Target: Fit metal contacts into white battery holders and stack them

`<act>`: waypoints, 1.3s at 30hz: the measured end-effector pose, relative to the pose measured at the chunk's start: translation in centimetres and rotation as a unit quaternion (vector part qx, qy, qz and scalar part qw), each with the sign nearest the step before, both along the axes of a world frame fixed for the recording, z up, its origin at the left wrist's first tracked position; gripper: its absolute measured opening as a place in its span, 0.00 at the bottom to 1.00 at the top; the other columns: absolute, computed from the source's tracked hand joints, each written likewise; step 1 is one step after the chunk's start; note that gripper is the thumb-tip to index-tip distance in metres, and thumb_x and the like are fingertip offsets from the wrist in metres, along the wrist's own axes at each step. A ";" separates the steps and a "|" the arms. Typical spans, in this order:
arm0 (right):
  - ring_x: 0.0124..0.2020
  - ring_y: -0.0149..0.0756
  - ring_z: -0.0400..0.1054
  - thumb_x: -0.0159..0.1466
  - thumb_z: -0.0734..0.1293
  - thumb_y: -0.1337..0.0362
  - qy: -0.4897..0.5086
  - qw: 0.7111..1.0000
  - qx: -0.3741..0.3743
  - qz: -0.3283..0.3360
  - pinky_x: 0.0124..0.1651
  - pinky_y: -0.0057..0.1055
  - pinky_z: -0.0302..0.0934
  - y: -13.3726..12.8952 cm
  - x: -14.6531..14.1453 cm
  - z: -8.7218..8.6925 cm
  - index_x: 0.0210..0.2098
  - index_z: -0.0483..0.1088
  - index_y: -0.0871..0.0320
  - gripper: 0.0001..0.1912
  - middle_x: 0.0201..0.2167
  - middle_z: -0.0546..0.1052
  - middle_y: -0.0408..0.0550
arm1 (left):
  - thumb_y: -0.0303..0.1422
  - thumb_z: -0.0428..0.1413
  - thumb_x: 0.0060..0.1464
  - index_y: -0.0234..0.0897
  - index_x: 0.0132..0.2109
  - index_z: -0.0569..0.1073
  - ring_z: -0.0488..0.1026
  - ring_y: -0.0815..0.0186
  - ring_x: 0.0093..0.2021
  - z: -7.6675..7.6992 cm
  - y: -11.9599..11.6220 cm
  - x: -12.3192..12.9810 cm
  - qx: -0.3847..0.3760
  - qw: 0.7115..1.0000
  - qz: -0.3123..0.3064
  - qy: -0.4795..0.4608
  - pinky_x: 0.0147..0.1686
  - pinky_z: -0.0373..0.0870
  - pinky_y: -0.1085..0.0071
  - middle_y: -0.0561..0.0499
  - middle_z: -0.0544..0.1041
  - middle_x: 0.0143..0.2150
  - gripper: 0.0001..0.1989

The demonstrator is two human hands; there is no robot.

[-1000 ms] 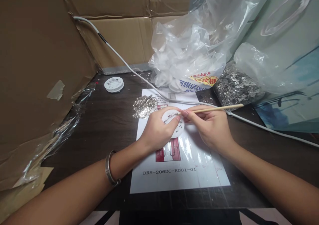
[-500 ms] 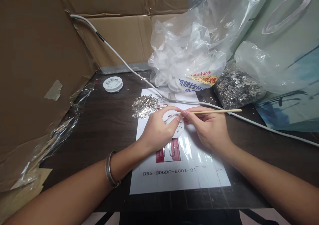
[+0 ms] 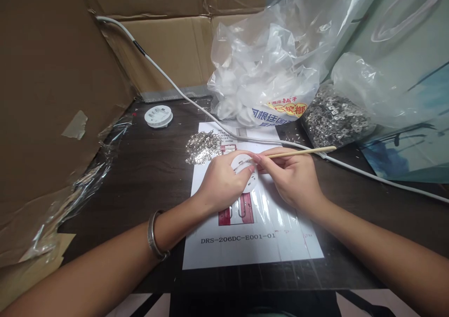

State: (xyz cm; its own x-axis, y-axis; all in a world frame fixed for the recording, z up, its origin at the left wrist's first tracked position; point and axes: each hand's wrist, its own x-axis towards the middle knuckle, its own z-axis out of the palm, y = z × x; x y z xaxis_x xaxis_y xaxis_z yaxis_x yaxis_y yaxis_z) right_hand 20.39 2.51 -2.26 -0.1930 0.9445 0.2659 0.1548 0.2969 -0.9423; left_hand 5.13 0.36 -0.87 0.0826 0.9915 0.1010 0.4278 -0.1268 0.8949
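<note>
My left hand (image 3: 224, 179) grips a round white plastic disc (image 3: 249, 184) by its left side, thumb on its face. Small metal pieces show in the slots of the disc. Between the thumb and fingers of my right hand (image 3: 293, 174) is a thin wooden stick (image 3: 301, 153), its left end at the disc's upper right. The disc is above a printed paper sheet (image 3: 228, 254). A pile of small shiny metal pieces (image 3: 202, 147) lies just beyond my left hand, partly on the sheet.
White discs (image 3: 158, 116) are stacked at the back left. Behind my hands stand a clear bag of white parts (image 3: 242, 92) and a bag of metal pieces (image 3: 336, 116). A white cable (image 3: 168, 79) crosses the table. Cardboard (image 3: 52, 97) walls the left side.
The stick's free right end has risen slightly and shifted a little left. Both hands keep their hold, and the whole view has shifted slightly.
</note>
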 end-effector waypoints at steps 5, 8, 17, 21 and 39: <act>0.30 0.33 0.74 0.62 0.67 0.62 -0.026 1.000 0.005 0.000 0.33 0.31 0.69 -0.1 0.2 0.1 0.31 0.77 0.59 0.09 0.30 0.79 0.46 | 0.29 0.55 0.53 0.39 0.41 0.77 0.76 0.59 0.44 0.0 0.0 0.0 0.003 1.000 0.000 -0.014 0.46 0.72 0.61 0.48 0.81 0.42 0.09; 0.31 0.34 0.74 0.63 0.67 0.62 -0.027 1.000 0.004 0.007 0.36 0.32 0.70 -0.3 0.3 0.2 0.32 0.77 0.59 0.09 0.31 0.79 0.46 | 0.29 0.55 0.53 0.39 0.40 0.77 0.77 0.60 0.43 0.0 0.0 0.0 0.000 1.000 0.001 -0.024 0.46 0.72 0.61 0.48 0.81 0.41 0.08; 0.32 0.34 0.75 0.63 0.67 0.62 -0.048 0.999 0.024 0.000 0.36 0.32 0.71 -0.4 0.2 0.0 0.33 0.77 0.58 0.08 0.31 0.79 0.46 | 0.31 0.55 0.54 0.37 0.41 0.77 0.77 0.59 0.42 0.2 0.0 0.0 -0.017 0.999 0.010 -0.040 0.45 0.72 0.60 0.46 0.80 0.41 0.09; 0.32 0.35 0.75 0.62 0.68 0.61 -0.020 1.000 -0.005 -0.004 0.37 0.33 0.71 -0.2 0.0 0.1 0.32 0.77 0.58 0.08 0.31 0.79 0.46 | 0.30 0.55 0.53 0.38 0.40 0.77 0.77 0.59 0.42 0.1 0.0 0.1 -0.008 0.999 0.012 -0.037 0.46 0.73 0.59 0.47 0.81 0.41 0.08; 0.31 0.34 0.75 0.63 0.66 0.64 -0.063 0.996 0.067 -0.011 0.39 0.33 0.71 -0.3 -0.1 0.4 0.32 0.77 0.58 0.08 0.31 0.80 0.45 | 0.27 0.54 0.53 0.38 0.39 0.76 0.75 0.60 0.42 0.0 0.2 0.1 -0.011 0.998 0.016 -0.062 0.46 0.71 0.61 0.47 0.80 0.39 0.08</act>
State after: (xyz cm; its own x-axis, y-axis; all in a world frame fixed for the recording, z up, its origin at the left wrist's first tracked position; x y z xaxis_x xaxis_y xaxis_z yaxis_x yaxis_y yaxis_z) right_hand 20.28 2.17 -1.87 -0.2128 0.9062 0.3654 0.2767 0.4146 -0.8669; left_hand 5.27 0.59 -0.88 0.0394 0.9954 0.0870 0.3168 -0.0950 0.9437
